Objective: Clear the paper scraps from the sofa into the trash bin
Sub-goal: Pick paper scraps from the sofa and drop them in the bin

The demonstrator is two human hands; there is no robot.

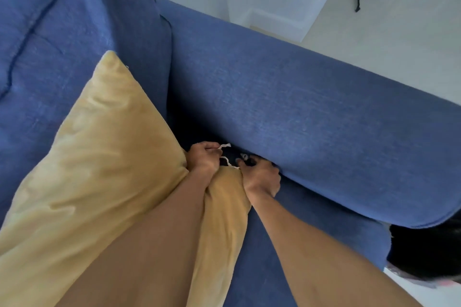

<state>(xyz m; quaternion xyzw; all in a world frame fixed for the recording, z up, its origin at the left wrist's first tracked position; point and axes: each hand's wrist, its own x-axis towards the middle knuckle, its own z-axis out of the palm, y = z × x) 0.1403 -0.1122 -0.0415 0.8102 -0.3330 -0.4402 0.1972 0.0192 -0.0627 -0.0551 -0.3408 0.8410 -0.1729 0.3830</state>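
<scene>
1. You are leaning over the blue sofa (311, 97), both arms reaching into the dark crevice where the seat meets the armrest (324, 132), with the yellow cushion (99, 169) pressed under your left forearm.
2. Your left hand (203, 158) is curling closed, fingertips pinching the upper end of a thin white paper scrap (224, 146) that is sticking out toward the armrest.
3. Your right hand (260, 177) is bending knuckles-up against the armrest base, fingers digging into the gap; whether it is actually gripping anything is unclear, though a second twisted white strip (228, 162) is running from your left hand toward its thumb.
4. A small pale fragment (244, 156) is lying in the shadow just beyond your right fingertips; what it is cannot be told.
5. The scraps are sitting between your two hands, their long axes running roughly hand to hand across the crevice, so both hands are about equally near; the fragment is nearer your right.
6. No trash bin is showing, so you are likely needing to gather everything into one fist before turning away to find it.
</scene>
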